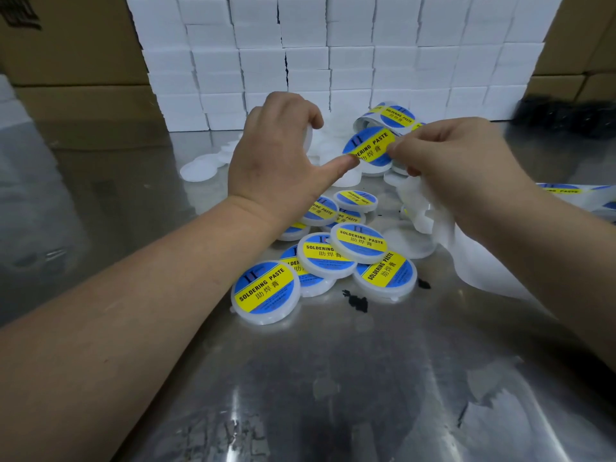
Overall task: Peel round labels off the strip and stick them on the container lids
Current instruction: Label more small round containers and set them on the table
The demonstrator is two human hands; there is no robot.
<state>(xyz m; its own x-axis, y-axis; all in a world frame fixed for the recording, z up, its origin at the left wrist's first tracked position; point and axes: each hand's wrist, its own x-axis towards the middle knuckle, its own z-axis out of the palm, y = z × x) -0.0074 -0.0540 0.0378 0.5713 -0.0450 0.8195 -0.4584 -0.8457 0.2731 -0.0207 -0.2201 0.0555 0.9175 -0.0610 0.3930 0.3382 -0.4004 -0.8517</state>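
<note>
Our right hand (460, 168) pinches the label (368, 146), likely flimsy and tacky, by its rim while our left hand (276, 158) grips a lid (309, 136)

Table (333, 378) is bare metal, glossy and reflective, with dull scuffed patches. Each container lid (265, 293) is white, slightly translucent plastic with a smooth satin rim. Round label (368, 146) is smooth, glossy and printed, paper or film, can't tell which at this blur; backing strip (421, 208) is thin white smooth paper, crinkled; rear white blocks (300, 61) are matt, and brown boxes (76, 61) are matt cardboard.
</note>
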